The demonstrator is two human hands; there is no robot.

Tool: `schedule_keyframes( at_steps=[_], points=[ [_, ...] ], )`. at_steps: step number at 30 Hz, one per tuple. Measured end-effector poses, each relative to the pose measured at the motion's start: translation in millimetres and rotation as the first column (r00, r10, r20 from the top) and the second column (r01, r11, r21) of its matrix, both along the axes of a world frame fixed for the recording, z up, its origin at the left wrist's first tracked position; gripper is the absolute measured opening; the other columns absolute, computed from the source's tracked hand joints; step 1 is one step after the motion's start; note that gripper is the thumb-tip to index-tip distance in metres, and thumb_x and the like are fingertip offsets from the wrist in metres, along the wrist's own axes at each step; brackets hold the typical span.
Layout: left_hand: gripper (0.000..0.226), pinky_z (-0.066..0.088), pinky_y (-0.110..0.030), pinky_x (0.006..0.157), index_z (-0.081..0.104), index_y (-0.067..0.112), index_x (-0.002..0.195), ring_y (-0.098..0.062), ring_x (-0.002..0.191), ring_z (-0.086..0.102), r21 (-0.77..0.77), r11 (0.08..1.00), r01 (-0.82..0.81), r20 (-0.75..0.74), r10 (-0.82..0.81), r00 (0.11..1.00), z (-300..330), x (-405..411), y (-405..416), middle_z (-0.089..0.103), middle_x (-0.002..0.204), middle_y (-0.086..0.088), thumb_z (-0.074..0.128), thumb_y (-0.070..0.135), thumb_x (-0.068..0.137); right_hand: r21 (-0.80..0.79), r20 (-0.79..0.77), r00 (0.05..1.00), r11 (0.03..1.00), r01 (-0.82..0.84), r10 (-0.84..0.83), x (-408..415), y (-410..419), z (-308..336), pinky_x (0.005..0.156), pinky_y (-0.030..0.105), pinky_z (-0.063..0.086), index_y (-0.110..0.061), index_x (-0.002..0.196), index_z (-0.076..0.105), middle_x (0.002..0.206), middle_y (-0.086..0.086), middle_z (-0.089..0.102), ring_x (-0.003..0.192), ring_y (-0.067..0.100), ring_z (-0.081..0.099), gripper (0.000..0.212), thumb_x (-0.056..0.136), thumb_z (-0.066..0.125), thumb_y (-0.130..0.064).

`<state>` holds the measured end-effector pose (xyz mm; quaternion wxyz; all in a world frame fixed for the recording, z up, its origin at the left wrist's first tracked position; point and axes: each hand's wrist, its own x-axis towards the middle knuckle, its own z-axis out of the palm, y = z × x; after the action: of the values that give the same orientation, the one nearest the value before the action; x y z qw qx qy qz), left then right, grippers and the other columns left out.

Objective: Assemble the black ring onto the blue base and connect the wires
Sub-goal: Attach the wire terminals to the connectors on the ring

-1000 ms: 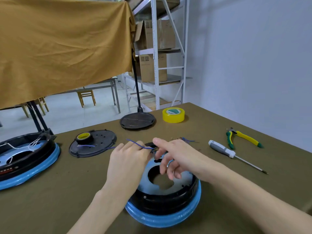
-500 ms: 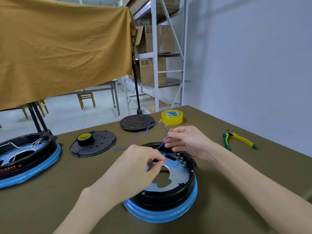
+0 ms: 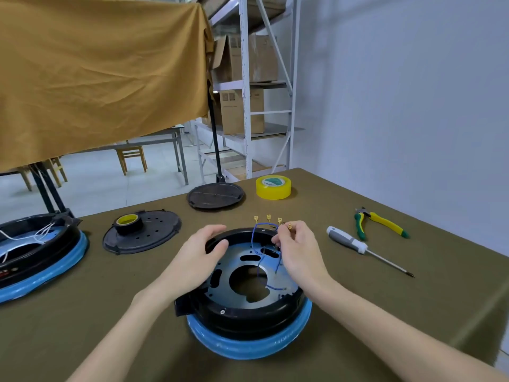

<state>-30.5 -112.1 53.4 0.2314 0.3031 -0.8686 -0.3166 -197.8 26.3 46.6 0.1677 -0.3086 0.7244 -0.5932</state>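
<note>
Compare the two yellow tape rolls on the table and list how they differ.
The far tape roll lies straight on the table near its back edge; the near tape roll sits on a perforated black disc.
The far roll is bright yellow all round and looks larger; the near roll looks black outside, with yellow showing only at its top and inside, and looks smaller.
Both lie flat, untouched by either hand.

left hand (image 3: 197, 260) — bare, no glove | right hand (image 3: 298, 250) — bare | forearms — unsleeved
</note>
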Motion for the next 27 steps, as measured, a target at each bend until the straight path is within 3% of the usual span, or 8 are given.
schedule_keyframes(
  at_steps=[3,8,12,16,19,22,24,27],
  points=[
    [0.052,0.033,-0.028,0.113,0.036,0.029,0.158,-0.009,0.143,0.042,-0.018,0.999,-0.027,0.083,0.028,0.996,-1,-1,-1,0.041,0.161,0.010,0.044,0.044,0.108,-0.069,-0.019,1.000,0.997,0.016,-0.017,-3,-14,-9,0.049,0.018,0.043,-0.024,0.100,0.057,0.081,-0.008,0.072,0.046,-0.002,0.049,0.017,0.108,0.044,-0.031],
    [0.069,0.042,-0.027,0.083,0.018,0.027,0.165,-0.003,0.099,0.059,-0.043,0.993,-0.108,0.256,0.116,0.960,14,9,-1,0.059,0.140,0.006,0.043,0.052,0.105,-0.044,-0.153,0.982,0.992,-0.118,0.110,-26,-43,-3,0.048,0.021,0.040,-0.016,0.097,0.057,0.075,-0.001,0.074,0.043,0.001,0.046,0.016,0.108,0.048,-0.024],
    [0.054,0.048,-0.032,0.091,0.046,0.026,0.152,-0.019,0.113,0.062,-0.172,0.954,-0.247,0.340,0.293,0.894,19,26,-4,0.065,0.137,-0.001,0.047,0.050,0.104,0.028,-0.208,0.948,0.971,-0.239,0.239,-38,-52,18,0.076,0.033,0.054,-0.012,0.096,0.059,0.083,0.005,0.076,0.065,0.004,0.063,0.015,0.107,0.051,-0.018],
    [0.028,0.050,-0.031,0.081,0.067,0.030,0.122,-0.010,0.102,0.063,-0.216,0.941,-0.260,0.185,0.302,0.935,8,34,-13,0.069,0.113,0.011,0.054,0.044,0.102,-0.113,-0.031,0.954,0.947,-0.300,0.298,-34,-42,34,0.097,0.040,0.057,-0.012,0.098,0.057,0.100,0.008,0.078,0.094,0.020,0.077,0.016,0.109,0.048,-0.020],
    [0.031,0.048,-0.025,0.099,0.063,0.031,0.134,0.004,0.118,0.057,0.000,1.000,-0.024,0.013,0.024,1.000,-6,24,-24,0.063,0.127,0.018,0.057,0.038,0.104,-0.303,0.311,0.785,0.838,-0.453,0.536,-13,-30,40,0.084,0.043,0.063,-0.010,0.101,0.045,0.105,0.019,0.077,0.098,0.040,0.076,0.015,0.112,0.040,-0.019],
    [0.039,0.048,-0.029,0.107,0.058,0.034,0.139,0.001,0.127,0.057,0.219,0.959,0.177,-0.102,-0.158,0.982,-24,12,-24,0.063,0.136,0.019,0.052,0.012,0.108,-0.366,0.417,0.677,0.794,-0.486,0.606,-1,-31,42,0.085,0.047,0.063,-0.010,0.102,0.041,0.103,0.024,0.074,0.101,0.050,0.072,0.013,0.113,0.037,-0.016],
    [0.057,0.050,-0.024,0.100,0.061,0.035,0.136,-0.003,0.128,0.059,0.370,0.910,0.186,-0.235,-0.102,0.967,-32,8,-20,0.067,0.132,0.020,0.044,-0.008,0.102,-0.384,0.459,0.656,0.799,-0.463,0.600,-2,-34,44,0.089,0.051,0.061,-0.009,0.110,0.039,0.107,0.028,0.071,0.104,0.052,0.071,0.008,0.112,0.034,-0.014],
    [0.060,0.048,-0.029,0.104,0.060,0.037,0.136,-0.006,0.129,0.057,0.420,0.902,0.100,-0.297,0.033,0.954,-41,8,-6,0.065,0.134,0.019,0.043,-0.009,0.101,-0.415,0.538,0.616,0.817,-0.400,0.575,-4,-38,46,0.093,0.054,0.059,-0.005,0.107,0.042,0.104,0.031,0.069,0.106,0.052,0.070,0.014,0.107,0.029,-0.010]
  ],
)
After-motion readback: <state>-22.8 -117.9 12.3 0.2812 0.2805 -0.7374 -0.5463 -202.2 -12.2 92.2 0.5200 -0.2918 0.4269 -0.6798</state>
